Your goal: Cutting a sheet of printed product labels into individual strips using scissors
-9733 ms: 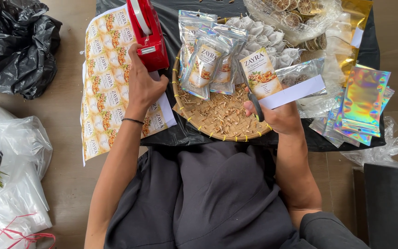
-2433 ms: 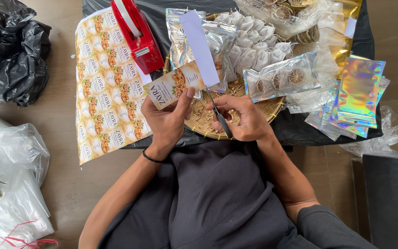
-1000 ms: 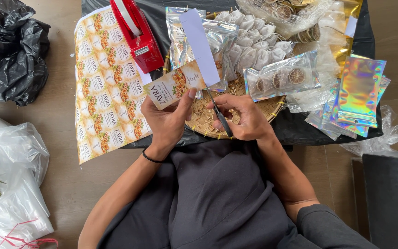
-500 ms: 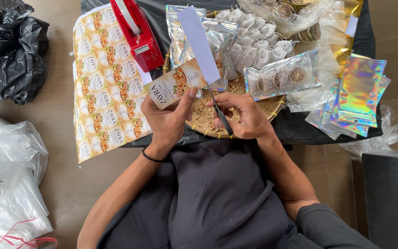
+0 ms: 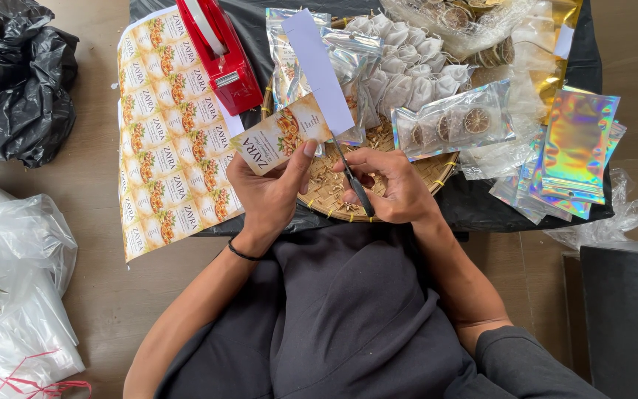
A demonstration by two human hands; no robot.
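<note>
My left hand (image 5: 269,193) pinches a printed label (image 5: 280,134) with orange fruit art, and a white backing strip (image 5: 319,68) rises from its right end. My right hand (image 5: 391,185) grips dark scissors (image 5: 354,183) whose blades point up at the label's right edge. Both hands hover over a round woven basket (image 5: 428,174) with pale shavings in it. A sheet of matching labels (image 5: 170,133) lies to the left on the black-covered table.
A red tape dispenser (image 5: 219,52) stands at the back. Clear pouches of dried citrus slices (image 5: 453,122), white tea bags (image 5: 406,68) and holographic pouches (image 5: 574,148) fill the right. A black plastic bag (image 5: 12,74) and white bags (image 5: 16,295) lie on the left floor.
Ten seconds ago my left hand rested on the sheet and my right held the label. Now the left holds the label and the right has scissors; over the last second almost nothing moved.
</note>
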